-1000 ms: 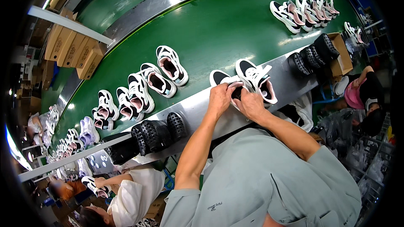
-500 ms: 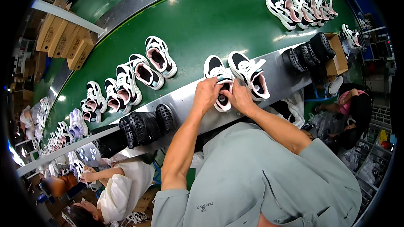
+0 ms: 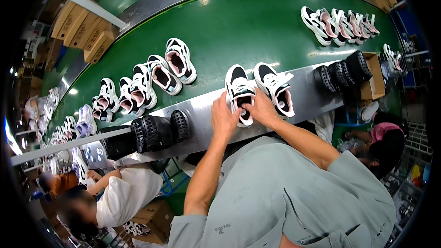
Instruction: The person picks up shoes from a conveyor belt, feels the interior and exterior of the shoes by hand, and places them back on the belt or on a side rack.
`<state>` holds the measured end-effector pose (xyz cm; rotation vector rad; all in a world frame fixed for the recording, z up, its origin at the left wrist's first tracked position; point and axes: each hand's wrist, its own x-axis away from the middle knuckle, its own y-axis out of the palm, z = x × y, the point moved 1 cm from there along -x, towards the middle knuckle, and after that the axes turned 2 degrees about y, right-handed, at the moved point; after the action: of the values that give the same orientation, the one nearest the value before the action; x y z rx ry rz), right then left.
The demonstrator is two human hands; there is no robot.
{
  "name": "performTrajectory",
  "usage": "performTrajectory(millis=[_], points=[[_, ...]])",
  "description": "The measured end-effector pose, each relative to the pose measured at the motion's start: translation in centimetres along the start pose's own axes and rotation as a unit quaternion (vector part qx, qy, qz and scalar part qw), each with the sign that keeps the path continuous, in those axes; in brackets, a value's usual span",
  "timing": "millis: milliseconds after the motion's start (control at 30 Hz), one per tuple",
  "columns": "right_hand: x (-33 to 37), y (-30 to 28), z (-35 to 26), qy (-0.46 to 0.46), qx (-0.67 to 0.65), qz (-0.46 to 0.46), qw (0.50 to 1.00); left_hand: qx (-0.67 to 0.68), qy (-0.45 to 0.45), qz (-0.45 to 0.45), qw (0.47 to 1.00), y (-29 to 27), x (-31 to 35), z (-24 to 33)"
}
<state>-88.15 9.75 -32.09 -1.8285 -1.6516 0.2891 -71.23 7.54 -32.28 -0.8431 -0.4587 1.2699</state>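
A white and black sneaker (image 3: pixel 239 80) lies toe-away on the metal ledge in front of me. Its left side is gripped by my left hand (image 3: pixel 225 117), the thumb at the opening near the heel. My right hand (image 3: pixel 262 109) is closed on the collar's right side, with its thumb reaching into the opening. What the fingertips press inside the shoe is partly hidden. Just to the right lies a matching sneaker (image 3: pixel 267 74) with a pale pink lining and a white strap sticking up; my right hand is close beside it.
Several sneakers (image 3: pixel 179 59) line the green conveyor belt (image 3: pixel 229 23) at left, more (image 3: pixel 317 25) at far right. Black studded blocks (image 3: pixel 154 131) sit on the metal ledge (image 3: pixel 202 110) both sides. Cardboard boxes (image 3: pixel 87 27) stand far left. A co-worker in white (image 3: pixel 128 193) sits at lower left.
My left hand has slid from the tongue area back along the sneaker's side toward the heel. More of the laces and tongue now show. The whole view has shifted slightly.
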Motion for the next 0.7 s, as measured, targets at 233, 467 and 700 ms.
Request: performTrajectory(millis=[233, 467, 700], points=[[-4.7, -2.6, -2.3, -0.272, 0.025, -0.202, 0.941, 0.019, -0.118, 0.002, 0.993, 1.5, 1.6, -2.3], [-3.4, 1.2, -0.4, -0.309, -0.019, -0.188, 0.932, 0.113, -0.217, -0.062, 0.968, -0.5, 1.1, -1.4], [-5.8, -1.4, 1.2, 0.029, -0.464, -0.238, 0.853, -0.108, 0.228, -0.025, 0.967, -1.3, -0.7, 4.4]])
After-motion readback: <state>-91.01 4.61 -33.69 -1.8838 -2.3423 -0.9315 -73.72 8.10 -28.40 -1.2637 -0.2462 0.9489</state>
